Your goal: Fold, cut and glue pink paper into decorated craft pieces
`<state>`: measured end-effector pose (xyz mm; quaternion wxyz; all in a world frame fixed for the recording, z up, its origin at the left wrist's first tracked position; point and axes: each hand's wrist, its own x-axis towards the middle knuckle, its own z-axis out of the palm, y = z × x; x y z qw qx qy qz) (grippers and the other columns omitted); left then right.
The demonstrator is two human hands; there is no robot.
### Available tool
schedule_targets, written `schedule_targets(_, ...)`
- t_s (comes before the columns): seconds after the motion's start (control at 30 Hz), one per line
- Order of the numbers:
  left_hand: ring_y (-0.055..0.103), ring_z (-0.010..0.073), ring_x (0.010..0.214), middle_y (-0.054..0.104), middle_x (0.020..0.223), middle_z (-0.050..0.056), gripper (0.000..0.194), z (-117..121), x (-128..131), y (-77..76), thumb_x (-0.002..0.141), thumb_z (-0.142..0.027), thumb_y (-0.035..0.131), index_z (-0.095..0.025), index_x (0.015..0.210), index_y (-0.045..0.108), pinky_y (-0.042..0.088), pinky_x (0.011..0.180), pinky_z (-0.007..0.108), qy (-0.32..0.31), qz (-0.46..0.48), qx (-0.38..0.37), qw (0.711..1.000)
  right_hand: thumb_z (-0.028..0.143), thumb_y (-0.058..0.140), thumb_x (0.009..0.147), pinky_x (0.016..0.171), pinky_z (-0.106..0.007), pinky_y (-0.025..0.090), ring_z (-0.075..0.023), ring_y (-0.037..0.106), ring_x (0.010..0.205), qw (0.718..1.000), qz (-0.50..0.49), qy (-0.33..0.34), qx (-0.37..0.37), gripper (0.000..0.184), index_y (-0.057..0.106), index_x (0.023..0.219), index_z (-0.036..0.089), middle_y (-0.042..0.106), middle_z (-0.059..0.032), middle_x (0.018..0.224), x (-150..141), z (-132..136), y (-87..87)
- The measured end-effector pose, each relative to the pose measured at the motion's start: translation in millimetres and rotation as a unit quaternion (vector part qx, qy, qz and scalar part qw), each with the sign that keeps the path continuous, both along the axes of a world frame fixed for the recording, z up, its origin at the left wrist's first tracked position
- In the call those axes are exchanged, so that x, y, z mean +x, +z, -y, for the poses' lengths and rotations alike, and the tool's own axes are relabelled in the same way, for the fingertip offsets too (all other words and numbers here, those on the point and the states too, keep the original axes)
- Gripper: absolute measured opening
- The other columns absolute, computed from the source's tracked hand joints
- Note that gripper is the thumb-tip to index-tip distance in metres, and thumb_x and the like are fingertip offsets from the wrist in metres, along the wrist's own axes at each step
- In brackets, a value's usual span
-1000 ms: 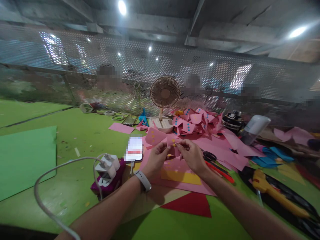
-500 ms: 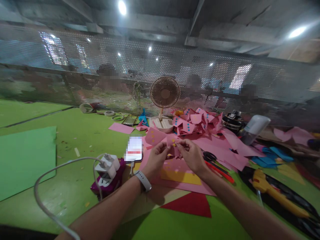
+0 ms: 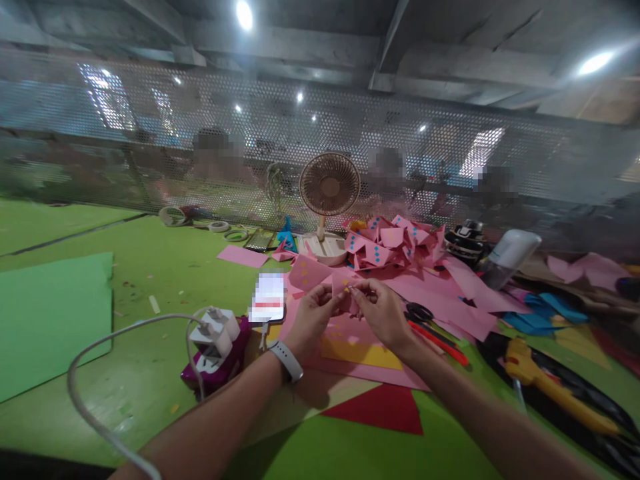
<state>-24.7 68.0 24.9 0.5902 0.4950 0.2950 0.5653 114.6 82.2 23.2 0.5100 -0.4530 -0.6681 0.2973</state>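
Between my two hands is a folded pink paper piece (image 3: 340, 283) bearing small yellow shapes. My left hand (image 3: 316, 313) pinches its left side, thumb toward the middle. My right hand (image 3: 379, 310) is closed at the right edge, its thumb and fingertips at a small yellow shape (image 3: 346, 287) on the paper. Just behind my left hand stands another folded pink piece (image 3: 306, 272) with yellow spots. Under my hands lie a yellow sheet (image 3: 363, 353) with loose yellow bits near it and larger pink sheets (image 3: 415, 379).
A heap of pink folded pieces (image 3: 395, 243) with blue dots lies beside a small fan (image 3: 330, 185). Left are a phone (image 3: 267, 300) and a purple power strip (image 3: 220, 377) with chargers. Right are scissors (image 3: 419, 312), a red-orange cutter (image 3: 440, 343) and a yellow glue gun (image 3: 560, 387).
My right thumb and fingertips have shifted slightly over the yellow shape, covering more of it. Both hands stay in nearly the same place with the pink paper.
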Motion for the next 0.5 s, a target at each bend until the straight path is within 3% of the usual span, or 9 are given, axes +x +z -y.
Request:
schedule_targets(0.33,0.06,0.0137,0.063,0.066,0.068,0.003,0.031,-0.5,0.7,1.1,0.066,-0.037,0.075,-0.012,0.08,0.063,0.047,0.067,0.028,0.012,0.004,-0.004,1.0,0.038,0.052,0.082,0.048,-0.026,0.046,-0.0137,0.056,0.05,1.0,0.014,-0.011,0.025,0.021,0.058,0.081,0.018,0.061,-0.001,0.063,0.1,-3.6,-6.9)
schedule_targets(0.5,0.058,0.0126,0.064,0.064,0.068,0.002,0.03,-0.1,-0.4,1.4,0.065,-0.036,0.076,-0.012,0.076,0.062,0.047,0.068,0.027,0.032,-0.005,-0.003,0.999,0.032,0.054,0.08,0.059,-0.029,0.047,-0.0158,0.058,0.063,0.993,0.066,-0.067,0.066,0.016,0.06,0.083,0.018,0.064,-0.0044,0.078,2.7,-2.3,-1.7)
